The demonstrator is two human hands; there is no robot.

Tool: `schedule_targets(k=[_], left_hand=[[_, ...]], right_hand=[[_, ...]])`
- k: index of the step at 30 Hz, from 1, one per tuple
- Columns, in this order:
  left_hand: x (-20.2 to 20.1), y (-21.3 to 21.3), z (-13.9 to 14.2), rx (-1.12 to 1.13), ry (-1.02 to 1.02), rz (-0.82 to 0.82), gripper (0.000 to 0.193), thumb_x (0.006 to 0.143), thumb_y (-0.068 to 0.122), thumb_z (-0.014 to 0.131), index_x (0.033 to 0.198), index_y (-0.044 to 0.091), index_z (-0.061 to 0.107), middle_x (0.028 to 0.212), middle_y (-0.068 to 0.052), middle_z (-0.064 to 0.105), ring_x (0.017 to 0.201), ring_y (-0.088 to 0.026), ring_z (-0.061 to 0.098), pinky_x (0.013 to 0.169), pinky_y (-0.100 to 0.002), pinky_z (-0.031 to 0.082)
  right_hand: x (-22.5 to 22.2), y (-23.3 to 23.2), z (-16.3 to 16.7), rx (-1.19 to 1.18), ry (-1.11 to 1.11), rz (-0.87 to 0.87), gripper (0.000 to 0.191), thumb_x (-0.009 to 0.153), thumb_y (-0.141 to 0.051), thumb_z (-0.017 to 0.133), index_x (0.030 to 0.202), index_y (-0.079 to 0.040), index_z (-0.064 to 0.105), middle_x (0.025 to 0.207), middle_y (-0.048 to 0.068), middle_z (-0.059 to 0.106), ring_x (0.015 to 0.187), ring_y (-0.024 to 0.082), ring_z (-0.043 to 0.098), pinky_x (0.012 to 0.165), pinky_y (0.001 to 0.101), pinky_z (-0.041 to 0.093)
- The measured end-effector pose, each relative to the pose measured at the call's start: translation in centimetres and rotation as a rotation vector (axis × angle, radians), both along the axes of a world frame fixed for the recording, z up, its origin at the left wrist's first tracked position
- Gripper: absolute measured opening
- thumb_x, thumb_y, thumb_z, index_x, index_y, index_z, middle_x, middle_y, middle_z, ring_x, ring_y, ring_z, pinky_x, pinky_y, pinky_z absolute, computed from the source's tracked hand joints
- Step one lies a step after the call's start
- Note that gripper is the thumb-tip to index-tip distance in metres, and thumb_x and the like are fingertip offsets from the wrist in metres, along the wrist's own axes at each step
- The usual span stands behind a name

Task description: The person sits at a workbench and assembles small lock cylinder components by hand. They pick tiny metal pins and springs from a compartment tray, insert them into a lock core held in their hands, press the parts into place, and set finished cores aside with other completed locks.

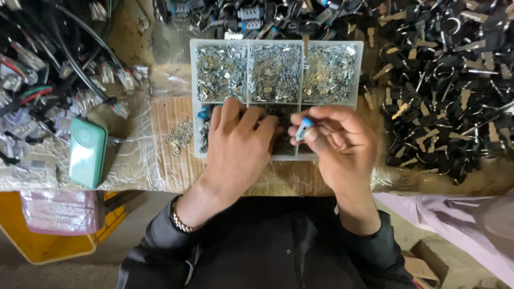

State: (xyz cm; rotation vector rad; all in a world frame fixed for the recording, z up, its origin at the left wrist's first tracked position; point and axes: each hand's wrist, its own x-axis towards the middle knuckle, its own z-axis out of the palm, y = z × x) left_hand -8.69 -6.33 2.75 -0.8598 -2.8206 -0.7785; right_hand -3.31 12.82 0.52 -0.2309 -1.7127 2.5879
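Right hand (334, 140) pinches a small blue-and-white plastic connector (304, 129) over the front edge of the white compartment tray (276, 45). Left hand (239, 140) rests, fingers curled, in the front compartments. Connector looks light, rigid, slippery; best gripped across its sides.

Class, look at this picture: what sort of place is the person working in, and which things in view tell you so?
Probably a small assembly workshop. A compartment tray holds sorted small metal parts, a heap of black parts lies beside it, and bundled wires lie opposite. The right hand pinches a small blue-and-white piece; the left hand reaches into the tray.
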Motion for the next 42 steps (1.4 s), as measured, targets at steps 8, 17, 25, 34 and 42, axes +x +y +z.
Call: schedule_targets(k=[8, 17, 25, 34, 42], left_hand=[[0.3, -0.5, 0.8, 0.266, -0.125, 0.034, 0.014, 0.089, 0.007, 0.082, 0.100, 0.007, 0.072, 0.096, -0.002, 0.070, 0.091, -0.028, 0.058, 0.085, -0.042, 0.048], [0.0, -0.4, 1.3, 0.325, -0.147, 0.030, 0.022, 0.089, 0.002, 0.079, 0.109, 0.007, 0.073, 0.106, -0.003, 0.071, 0.097, -0.027, 0.060, 0.088, -0.039, 0.051], [-0.4, 0.5, 1.6, 0.246, -0.114, 0.032, 0.015, 0.089, 0.005, 0.082, 0.100, 0.007, 0.073, 0.098, -0.003, 0.071, 0.092, -0.029, 0.060, 0.085, -0.042, 0.047], [0.4, -0.4, 2.0, 0.556, -0.376, 0.004, 0.009, 0.099, 0.009, 0.077, 0.107, 0.007, 0.074, 0.106, -0.003, 0.076, 0.096, -0.021, 0.066, 0.092, -0.035, 0.047], [0.7, 0.7, 1.6, 0.547, -0.290, 0.056, 0.012, 0.097, 0.016, 0.081, 0.102, 0.008, 0.074, 0.102, -0.004, 0.076, 0.093, -0.021, 0.068, 0.088, -0.034, 0.048]], right_hand=[[0.3, -0.8, 0.8, 0.216, 0.085, -0.010, 0.039, 0.092, 0.016, 0.076, 0.126, 0.004, 0.062, 0.132, 0.018, 0.064, 0.111, 0.023, 0.073, 0.098, 0.0352, 0.065], [0.8, -0.6, 0.9, 0.173, 0.023, -0.006, 0.039, 0.095, 0.018, 0.071, 0.130, 0.005, 0.060, 0.138, 0.020, 0.064, 0.114, 0.023, 0.072, 0.100, 0.0344, 0.064], [1.2, -0.6, 0.3, 0.086, -0.030, -0.073, 0.038, 0.091, 0.019, 0.075, 0.123, 0.004, 0.061, 0.130, 0.020, 0.067, 0.112, 0.023, 0.072, 0.093, 0.0332, 0.066], [1.3, -0.5, 0.3, 0.315, 0.063, -0.043, 0.032, 0.093, 0.012, 0.079, 0.122, 0.004, 0.066, 0.131, 0.020, 0.065, 0.109, 0.019, 0.072, 0.089, 0.0273, 0.066], [2.0, -0.7, 0.1, 0.329, 0.081, -0.072, 0.031, 0.092, 0.014, 0.080, 0.118, 0.004, 0.067, 0.124, 0.019, 0.068, 0.107, 0.018, 0.074, 0.090, 0.0267, 0.067]])
